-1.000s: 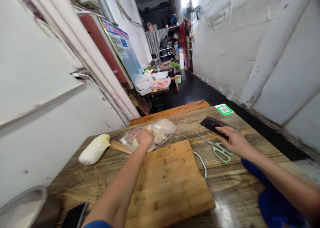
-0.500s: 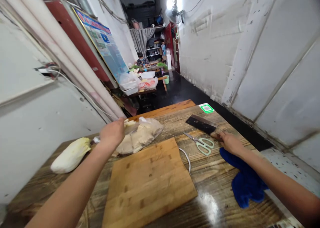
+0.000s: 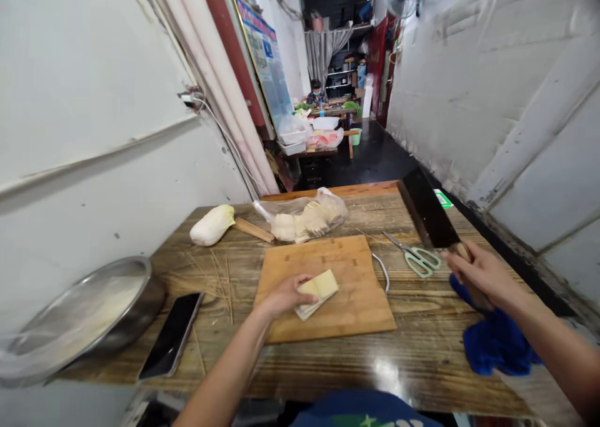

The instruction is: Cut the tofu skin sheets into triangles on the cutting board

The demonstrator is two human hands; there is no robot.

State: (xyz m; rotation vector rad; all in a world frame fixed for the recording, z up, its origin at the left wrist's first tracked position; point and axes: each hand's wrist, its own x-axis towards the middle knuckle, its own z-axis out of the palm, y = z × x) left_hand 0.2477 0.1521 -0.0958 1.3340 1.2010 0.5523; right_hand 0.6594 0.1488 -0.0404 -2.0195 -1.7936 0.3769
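My left hand is closed on a small stack of pale yellow tofu sheets, resting on the wooden cutting board. In my right hand is a cleaver, gripped by its wooden handle and raised above the table's right side, its dark broad blade pointing away from me. Just left of the cleaver lie scissors with pale green handles. Behind the board, a clear plastic bag holds more pale sheets. Beneath my right forearm is a blue cloth.
On the left are a napa cabbage, a bundle of thin sticks, loose sticks, a phone and a large metal basin. Farther back, a person sits by a table with plastic bags and white trays.
My left hand has come from the plastic bag to the cutting board, bringing tofu sheets. My right hand has lifted the cleaver off the table. The view has swung left.
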